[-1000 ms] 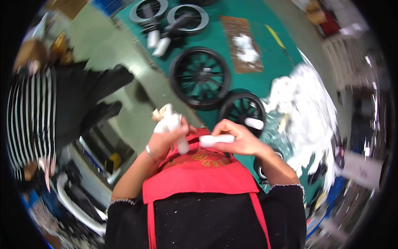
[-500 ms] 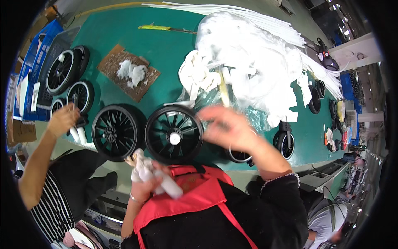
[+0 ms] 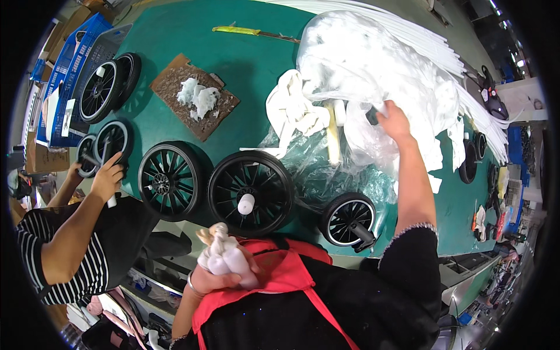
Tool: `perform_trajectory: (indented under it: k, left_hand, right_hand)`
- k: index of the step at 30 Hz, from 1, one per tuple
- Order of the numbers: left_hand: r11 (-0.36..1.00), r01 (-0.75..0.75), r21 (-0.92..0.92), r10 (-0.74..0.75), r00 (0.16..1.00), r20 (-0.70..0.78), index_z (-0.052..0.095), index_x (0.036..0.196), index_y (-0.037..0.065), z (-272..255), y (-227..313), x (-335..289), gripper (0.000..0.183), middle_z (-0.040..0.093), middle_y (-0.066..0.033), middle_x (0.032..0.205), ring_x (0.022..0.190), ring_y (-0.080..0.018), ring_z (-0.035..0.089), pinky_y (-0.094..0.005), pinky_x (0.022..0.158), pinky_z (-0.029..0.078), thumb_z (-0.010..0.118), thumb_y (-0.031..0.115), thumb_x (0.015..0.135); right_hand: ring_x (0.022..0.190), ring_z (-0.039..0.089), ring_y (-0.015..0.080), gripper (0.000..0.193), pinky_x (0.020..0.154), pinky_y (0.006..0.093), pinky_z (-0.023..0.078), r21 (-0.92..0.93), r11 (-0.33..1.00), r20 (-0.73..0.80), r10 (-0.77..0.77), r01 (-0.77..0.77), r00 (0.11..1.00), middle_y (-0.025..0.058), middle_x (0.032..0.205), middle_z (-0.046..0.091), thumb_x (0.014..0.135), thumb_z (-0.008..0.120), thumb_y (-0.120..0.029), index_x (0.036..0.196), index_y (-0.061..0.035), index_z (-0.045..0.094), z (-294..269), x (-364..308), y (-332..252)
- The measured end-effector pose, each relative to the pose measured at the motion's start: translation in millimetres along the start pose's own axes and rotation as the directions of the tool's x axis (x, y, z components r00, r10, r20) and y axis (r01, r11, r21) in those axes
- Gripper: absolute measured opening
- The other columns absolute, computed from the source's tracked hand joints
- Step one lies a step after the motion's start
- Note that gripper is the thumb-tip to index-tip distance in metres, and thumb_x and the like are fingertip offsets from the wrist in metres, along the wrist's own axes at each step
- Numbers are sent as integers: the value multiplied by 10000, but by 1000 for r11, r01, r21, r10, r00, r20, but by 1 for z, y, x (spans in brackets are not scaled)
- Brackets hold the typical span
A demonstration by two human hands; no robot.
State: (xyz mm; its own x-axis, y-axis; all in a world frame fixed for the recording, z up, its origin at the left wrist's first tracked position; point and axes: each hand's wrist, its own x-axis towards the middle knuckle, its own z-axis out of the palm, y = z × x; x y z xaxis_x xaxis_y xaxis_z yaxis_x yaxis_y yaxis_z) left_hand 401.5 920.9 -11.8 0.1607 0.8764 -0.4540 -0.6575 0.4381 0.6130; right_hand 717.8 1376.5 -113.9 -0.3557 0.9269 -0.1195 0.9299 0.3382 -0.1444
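My left hand is closed around whitish cloth and smooth, rounded white pieces, in front of my red apron. My right hand reaches forward to a clear plastic bag full of white material. Its fingers pinch a small white piece at the bag's side; part of the grip is hidden. A large black spoked wheel lies near the table edge, with a white cylinder standing at its hub. Left of it is another black spoked wheel.
A smaller wheel with a black bracket sits near the front edge. Brown board carries white fluff. Beyond it lies a yellow-handled blade. At left, a co-worker's hands hold a wheel, near a blue crate.
My right hand has moved from beside the large wheel forward and right to the bag. A white cylinder now stands out at the wheel's hub. The co-worker's hand has lowered onto a small wheel.
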Motion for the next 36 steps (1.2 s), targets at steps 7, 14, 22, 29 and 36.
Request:
perform_trajectory:
  k: [7,14,22,29,36]
  left_hand:
    - [971,-157,-178,87,933,-349,503,1167,13,-26,-10,-31,566,610,-144,955,884,-285,621,-396,765,552,728,215,688]
    - [948,-178,-263,137,977,-165,500,1240,-15,-81,1,-83,549,638,-141,1062,1029,-267,618,-401,911,500,705,121,749]
    - [881,-342,-327,244,921,-305,502,1244,7,-150,-10,-168,526,647,-139,1054,1022,-256,630,-386,895,514,696,124,769]
    - [828,-371,-420,224,906,-360,506,1221,9,-183,-13,-193,496,643,-130,1030,983,-237,631,-377,880,519,680,118,770]
    - [911,-286,-297,205,940,-274,492,1212,-16,-186,-14,-166,524,624,-164,1068,995,-270,621,-386,852,527,670,127,739]
  right_hand:
    - [895,623,197,396,811,352,480,879,476,-1,-66,33,998,90,986,655,943,576,-279,1259,-57,487,-102,-87,-84]
    - [871,630,193,299,737,327,501,810,475,-6,-580,344,814,58,1054,654,917,631,-196,1183,-75,567,-54,-159,-305]
    - [931,621,318,292,770,408,500,303,492,18,-859,816,512,93,977,623,821,689,-157,1098,-93,622,-5,-180,-493]
    - [911,627,313,159,758,410,537,-115,459,213,-855,881,473,136,918,615,795,631,-98,937,-27,624,26,-193,-548]
    - [887,622,343,136,749,441,537,76,534,219,-833,842,508,160,837,617,697,644,-54,823,-37,595,75,-181,-540]
